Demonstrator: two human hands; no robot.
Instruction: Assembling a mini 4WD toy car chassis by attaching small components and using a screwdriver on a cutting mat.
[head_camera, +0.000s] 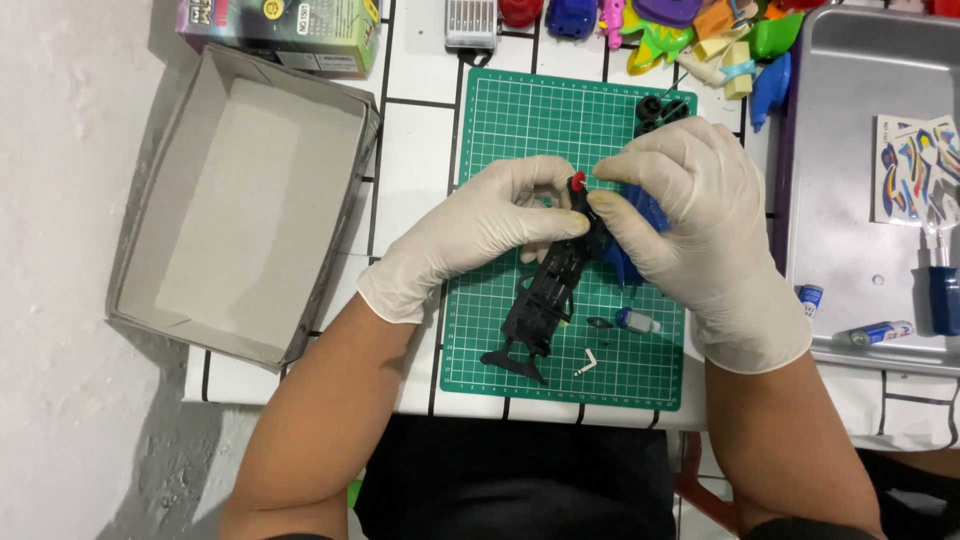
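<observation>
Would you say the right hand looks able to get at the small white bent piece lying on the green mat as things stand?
Probably yes, once it lets go: the right hand is pinching the black toy chassis with the left hand. The white bent piece lies bare on the green mat, just below.

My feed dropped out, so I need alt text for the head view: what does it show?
Two gloved hands hold a black toy car chassis over a green cutting mat; the left hand grips it while the right hand pinches a small red part at its top. An open grey box sits left, a metal tray right.
</observation>
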